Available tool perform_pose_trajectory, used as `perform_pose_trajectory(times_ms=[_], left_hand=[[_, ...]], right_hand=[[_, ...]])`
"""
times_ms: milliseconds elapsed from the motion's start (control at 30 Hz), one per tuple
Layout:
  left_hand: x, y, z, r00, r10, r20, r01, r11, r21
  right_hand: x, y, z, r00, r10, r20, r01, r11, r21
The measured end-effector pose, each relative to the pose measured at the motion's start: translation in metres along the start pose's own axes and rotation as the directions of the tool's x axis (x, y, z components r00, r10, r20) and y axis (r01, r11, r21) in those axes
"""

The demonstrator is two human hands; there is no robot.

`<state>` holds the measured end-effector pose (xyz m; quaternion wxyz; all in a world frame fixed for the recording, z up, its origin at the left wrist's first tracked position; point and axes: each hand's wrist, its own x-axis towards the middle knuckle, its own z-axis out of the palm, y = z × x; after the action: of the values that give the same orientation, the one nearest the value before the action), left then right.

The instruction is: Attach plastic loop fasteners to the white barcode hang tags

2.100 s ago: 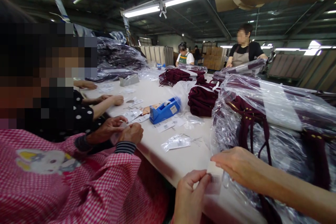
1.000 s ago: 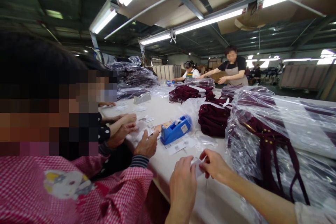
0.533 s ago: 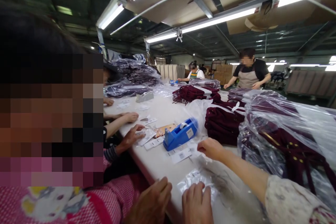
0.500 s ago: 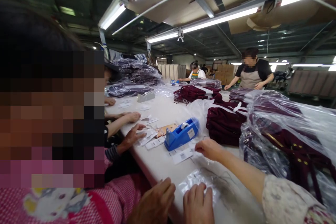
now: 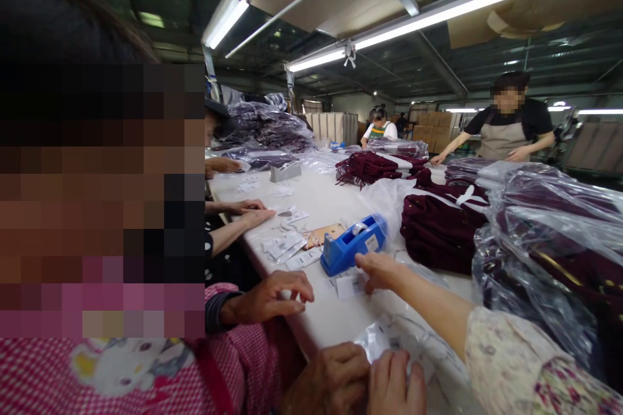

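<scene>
My right hand [image 5: 382, 272] reaches across the table from the right, its fingertips closed at the edge of a white tag [image 5: 348, 286]. Just behind it stands a blue tape dispenser [image 5: 351, 248]. At the bottom, my left hand [image 5: 396, 382] shows its back, with fingers together and curled downward beside a shiny clear plastic bag [image 5: 372, 337]. What lies under those fingers is hidden. A co-worker's bent hand [image 5: 335, 373] is right beside it, and that person's other hand [image 5: 275, 297] hovers at the table edge with fingers apart.
More white tags [image 5: 285, 246] and a gold phone [image 5: 325, 235] lie left of the dispenser. Maroon garments [image 5: 438, 227] and plastic-wrapped stacks [image 5: 535, 227] line the table's right side. Another person's hands [image 5: 253, 214] rest farther up the left edge. Two people stand at the far end.
My view has swung slightly left. My right hand has come closer to the dispenser, at the tag. The co-worker's far hand has drawn back from the tags; the near one is closer to my left hand.
</scene>
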<state>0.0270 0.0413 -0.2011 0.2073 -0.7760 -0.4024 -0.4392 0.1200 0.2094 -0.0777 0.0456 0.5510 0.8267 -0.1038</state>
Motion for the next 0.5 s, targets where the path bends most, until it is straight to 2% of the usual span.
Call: perform_pose_trajectory(times_ms=[167,267,400,500], left_hand=[[0.002,0.003,-0.004,1.0,-0.018,-0.014,0.018,0.999,0.032],[0.002,0.004,-0.005,0.999,-0.033,-0.016,0.034,0.997,0.065],[0.008,0.004,-0.009,0.996,-0.093,-0.001,0.093,0.995,0.032],[0.025,0.007,-0.024,0.983,-0.18,0.029,0.183,0.97,-0.161]], right_hand=[[-0.014,-0.005,0.003,1.0,0.002,-0.017,-0.003,1.0,-0.028],[-0.025,-0.003,-0.003,0.998,-0.004,-0.064,0.003,1.0,-0.012],[-0.052,0.01,-0.035,0.981,0.006,-0.193,0.002,0.999,0.041],[-0.094,0.023,-0.063,0.955,0.016,-0.295,0.017,0.994,0.11]])
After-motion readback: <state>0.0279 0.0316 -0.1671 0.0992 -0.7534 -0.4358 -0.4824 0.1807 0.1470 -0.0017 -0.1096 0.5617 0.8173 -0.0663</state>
